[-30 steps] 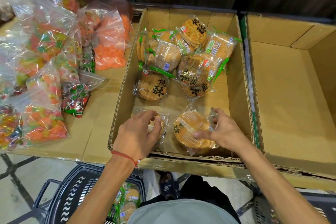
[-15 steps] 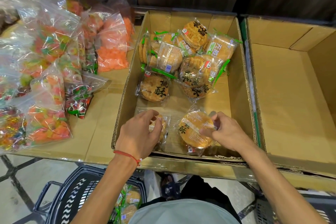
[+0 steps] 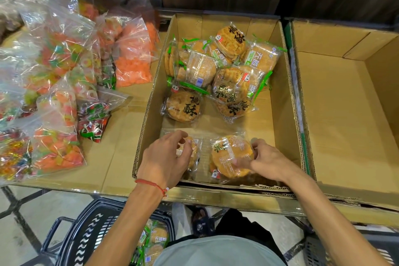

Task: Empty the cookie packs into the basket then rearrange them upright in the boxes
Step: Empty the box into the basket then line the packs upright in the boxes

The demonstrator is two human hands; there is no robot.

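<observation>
Where the near edge of the open cardboard box (image 3: pixel 151 101) runs, two packs lie side by side on its floor. The left hand (image 3: pixel 166 157) curls its fingers over the smaller pack (image 3: pixel 194 153), grasping it. The right hand (image 3: pixel 267 158) pinches the right rim of the round cookie pack (image 3: pixel 228 155). A loose heap of cookie packs (image 3: pixel 222 67) fills the box's far end, some flat, some leaning. A second box (image 3: pixel 345 125) stands against its right side. Bags of coloured sweets (image 3: pixel 60 93) lie on flattened cardboard to its left. Below the near edge, a dark basket (image 3: pixel 90 237) on the floor holds more packs (image 3: pixel 158 235).
</observation>
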